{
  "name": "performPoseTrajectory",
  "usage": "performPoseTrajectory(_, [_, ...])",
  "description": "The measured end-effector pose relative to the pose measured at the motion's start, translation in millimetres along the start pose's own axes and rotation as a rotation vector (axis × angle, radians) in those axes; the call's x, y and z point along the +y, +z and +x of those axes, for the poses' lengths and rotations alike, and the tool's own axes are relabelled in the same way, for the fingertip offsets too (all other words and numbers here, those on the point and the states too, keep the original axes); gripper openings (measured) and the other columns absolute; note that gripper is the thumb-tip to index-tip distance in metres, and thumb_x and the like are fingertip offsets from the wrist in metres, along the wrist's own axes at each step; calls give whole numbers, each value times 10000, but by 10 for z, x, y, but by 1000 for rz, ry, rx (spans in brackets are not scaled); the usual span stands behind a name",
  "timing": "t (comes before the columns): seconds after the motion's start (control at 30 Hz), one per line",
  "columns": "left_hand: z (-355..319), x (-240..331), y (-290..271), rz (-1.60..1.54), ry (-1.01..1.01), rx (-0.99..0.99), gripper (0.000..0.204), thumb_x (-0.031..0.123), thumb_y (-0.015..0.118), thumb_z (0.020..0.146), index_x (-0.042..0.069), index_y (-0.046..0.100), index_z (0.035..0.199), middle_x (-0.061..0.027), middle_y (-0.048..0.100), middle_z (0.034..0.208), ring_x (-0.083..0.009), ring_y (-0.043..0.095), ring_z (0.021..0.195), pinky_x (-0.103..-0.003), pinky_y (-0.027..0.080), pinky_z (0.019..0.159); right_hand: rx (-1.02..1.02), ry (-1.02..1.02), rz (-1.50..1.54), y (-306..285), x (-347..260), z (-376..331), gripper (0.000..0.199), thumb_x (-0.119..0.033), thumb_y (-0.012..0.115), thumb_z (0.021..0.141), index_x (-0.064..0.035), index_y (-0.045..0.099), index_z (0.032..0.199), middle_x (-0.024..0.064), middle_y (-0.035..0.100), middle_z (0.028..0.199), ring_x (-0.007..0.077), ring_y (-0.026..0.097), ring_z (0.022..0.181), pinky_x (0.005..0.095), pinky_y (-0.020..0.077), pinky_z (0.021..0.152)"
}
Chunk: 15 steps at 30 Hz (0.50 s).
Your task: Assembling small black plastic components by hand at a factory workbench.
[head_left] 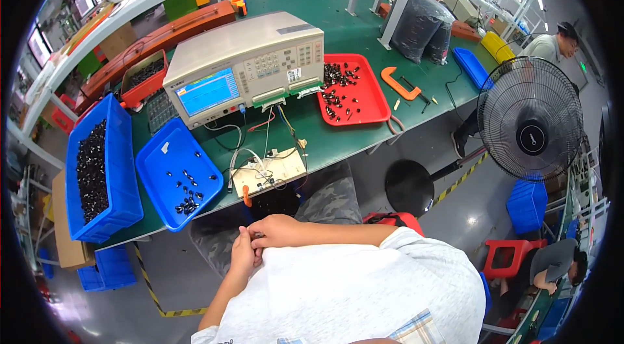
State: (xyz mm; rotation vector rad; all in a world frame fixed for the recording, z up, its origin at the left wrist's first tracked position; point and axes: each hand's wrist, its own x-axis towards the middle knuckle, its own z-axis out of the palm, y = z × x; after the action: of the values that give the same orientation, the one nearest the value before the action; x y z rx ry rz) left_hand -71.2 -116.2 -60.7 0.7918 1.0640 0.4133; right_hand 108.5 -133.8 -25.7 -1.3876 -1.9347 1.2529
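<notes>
My left hand (pixel 242 253) and my right hand (pixel 274 230) are together in front of my white shirt, above my lap. The right hand's fingers curl in against the left, whose fingers are pressed together; anything between them is hidden. Just beyond, at the table's near edge, sits a pale fixture board (pixel 286 167) with wires and an orange-tipped lever (pixel 247 196). Its leads run up to a beige bench-top meter (pixel 224 51) with a lit blue screen. A shallow blue tray (pixel 156 175) holds several small black parts, left of the board. More such parts lie in a red tray (pixel 372 100) right of the meter.
A deep blue bin (pixel 123 198) full of black parts stands at the far left. An orange clamp (pixel 400 84) lies near a black-wrapped bundle (pixel 419 28). A black pedestal fan (pixel 532 119) stands at right. Two other people (pixel 549 48) are off to the right, near a red stool (pixel 510 256).
</notes>
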Motion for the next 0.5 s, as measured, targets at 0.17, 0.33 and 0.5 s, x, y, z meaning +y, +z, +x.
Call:
performPoseTrajectory(0.17, [-6, 98, 122, 58, 30, -74, 637, 601, 246, 1034, 71, 599, 1016, 6, 438, 545, -76, 324, 389, -226, 230, 349, 83, -5, 299, 61, 223, -21, 266, -235, 696, 845, -30, 685, 1015, 155, 719, 900, 306, 707, 827, 375, 532, 751])
performPoseTrajectory(0.33, [107, 46, 197, 55, 120, -51, 479, 449, 323, 1073, 69, 615, 1085, 8, 523, 630, -38, 372, 451, -206, 282, 406, 124, 85, 513, -2, 239, -56, 276, -204, 700, 886, 4, 668, 1065, 125, 728, 934, 189, 727, 819, 314, 551, 755])
performPoseTrajectory(0.5, [290, 71, 260, 118, 267, -12, 313, 300, 458, 1061, 50, 619, 962, 22, 534, 695, -36, 409, 527, -216, 323, 473, 303, 199, 127, -135, 217, -45, 230, -244, 710, 855, -74, 664, 1002, 115, 716, 892, 275, 710, 776, 351, 542, 659])
